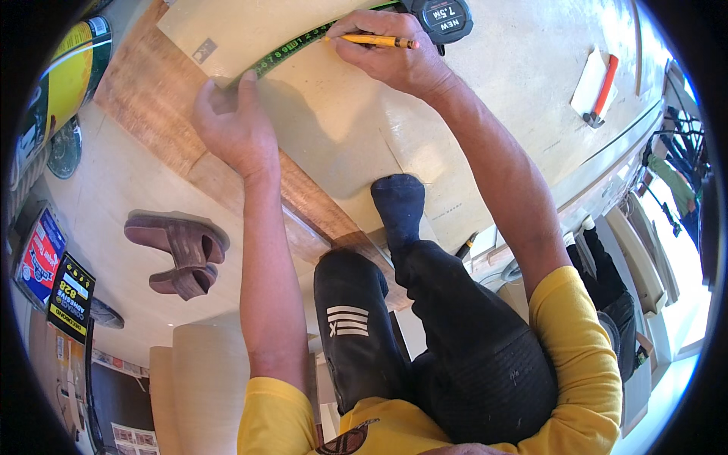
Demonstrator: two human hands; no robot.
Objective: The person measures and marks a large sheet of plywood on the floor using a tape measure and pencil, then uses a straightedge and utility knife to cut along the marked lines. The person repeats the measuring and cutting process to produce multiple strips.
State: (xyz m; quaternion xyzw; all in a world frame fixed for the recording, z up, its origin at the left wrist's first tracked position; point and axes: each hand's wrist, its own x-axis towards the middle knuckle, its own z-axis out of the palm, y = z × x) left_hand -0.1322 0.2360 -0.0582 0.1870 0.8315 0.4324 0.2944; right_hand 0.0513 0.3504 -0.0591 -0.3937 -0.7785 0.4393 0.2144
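My left hand [231, 121] is at the edge of a pale board [364, 114], its thumb and curled fingers on the green tape measure blade [280, 54], which stretches up and rightward across the board. The dark tape case [440, 19] lies beyond my right hand [387, 61]. That hand grips a yellow pencil [387, 41] nearly flat, its point at the blade's markings. An orange-handled tool [605, 87] rests on a white paper at the board's right. My sock-covered foot [398, 199] is on the board, and a brown wood strip [121, 72] runs along the board's left side.
Brown sandals [178, 258] lie on the floor [152, 189] at left, near large cans [68, 83] and flat adhesive tins [68, 296]. Upright rolls or sheets [197, 364] stand at lower left. At right are dark clothing [603, 288], stacked pale pieces and a tangle of hanging items [675, 167].
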